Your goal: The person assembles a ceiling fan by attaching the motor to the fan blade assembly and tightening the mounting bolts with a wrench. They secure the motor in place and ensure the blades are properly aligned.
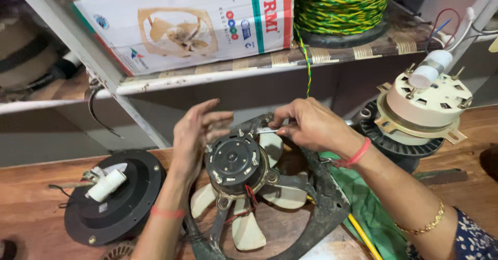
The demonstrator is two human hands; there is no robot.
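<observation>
A dusty exhaust fan (311,208) with a black frame and cream blades lies on the wooden bench, its black motor (233,161) facing up. My left hand (194,135) hovers with fingers spread against the motor's left side. At the motor's upper right, my right hand (308,122) pinches a small flat metal spanner (267,130) against a bolt. Red and black wires run from the motor's lower edge.
A black round motor with a white capacitor (111,195) sits at left. A cream motor on a black base (423,109) stands at right. The shelf above carries a fan carton (181,24) and a green-yellow wire spool (340,3). Green cloth (368,208) lies under my right forearm.
</observation>
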